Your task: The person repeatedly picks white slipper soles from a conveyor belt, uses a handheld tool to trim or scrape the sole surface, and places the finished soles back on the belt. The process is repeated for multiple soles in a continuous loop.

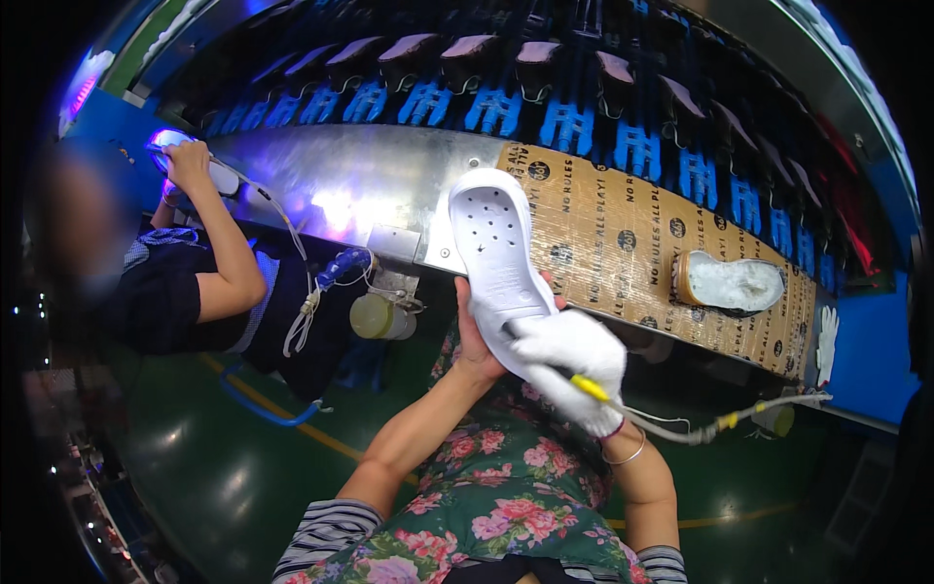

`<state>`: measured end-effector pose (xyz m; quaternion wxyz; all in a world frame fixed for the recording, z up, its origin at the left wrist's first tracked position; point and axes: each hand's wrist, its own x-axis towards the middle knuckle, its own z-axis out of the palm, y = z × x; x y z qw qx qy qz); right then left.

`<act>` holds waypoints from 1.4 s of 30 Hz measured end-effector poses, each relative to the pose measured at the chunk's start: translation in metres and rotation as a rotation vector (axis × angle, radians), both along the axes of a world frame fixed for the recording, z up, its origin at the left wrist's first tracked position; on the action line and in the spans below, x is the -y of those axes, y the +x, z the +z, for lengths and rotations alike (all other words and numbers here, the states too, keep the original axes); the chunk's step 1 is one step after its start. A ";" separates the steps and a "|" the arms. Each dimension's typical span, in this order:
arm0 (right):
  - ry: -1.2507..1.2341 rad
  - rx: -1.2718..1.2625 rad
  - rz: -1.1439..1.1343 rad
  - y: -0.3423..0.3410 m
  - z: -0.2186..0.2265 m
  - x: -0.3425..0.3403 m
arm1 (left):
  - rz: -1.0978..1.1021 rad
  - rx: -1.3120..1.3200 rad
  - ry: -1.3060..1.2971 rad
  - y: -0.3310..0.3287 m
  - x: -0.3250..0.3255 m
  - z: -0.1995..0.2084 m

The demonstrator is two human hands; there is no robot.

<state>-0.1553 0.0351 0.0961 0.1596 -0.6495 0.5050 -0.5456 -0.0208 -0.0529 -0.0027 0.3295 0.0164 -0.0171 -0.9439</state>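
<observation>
A white shoe sole (pixel 491 234) with small holes at its toe end is held up in front of me, over the near edge of the bench. My left hand (pixel 474 334) is bare and wraps round its lower part from beneath. In a white glove, my right hand (pixel 581 365) is closed on a slim hose-fed tool (pixel 591 387) with a yellow band and lies over the sole's lower end. The tool's tip is hidden by my fingers. A pale hose (pixel 681 433) runs from it to the right.
A shoe-shaped piece (pixel 735 282) with a whitish face and tan end lies on the printed cardboard (pixel 623 234). Dark shoes on blue holders (pixel 491 112) line the back. On the left, a co-worker's hand (pixel 188 164) holds another sole. A tub (pixel 375 318) hangs at the bench edge.
</observation>
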 end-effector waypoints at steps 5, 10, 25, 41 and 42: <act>-0.101 -0.271 -0.016 0.008 -0.009 0.004 | -0.043 -0.070 -0.052 0.000 0.014 -0.005; 0.072 0.148 0.192 0.003 -0.001 0.001 | -0.124 -0.082 -0.060 0.005 0.023 0.000; -0.046 -0.187 0.045 0.001 -0.012 -0.005 | -0.240 -0.133 -0.165 0.000 0.046 0.010; -0.030 -0.256 0.189 0.022 -0.021 -0.020 | -0.498 0.008 -0.426 -0.001 0.082 0.026; 0.008 -0.164 0.262 0.022 -0.018 -0.023 | -0.490 -0.017 -0.397 -0.001 0.081 0.026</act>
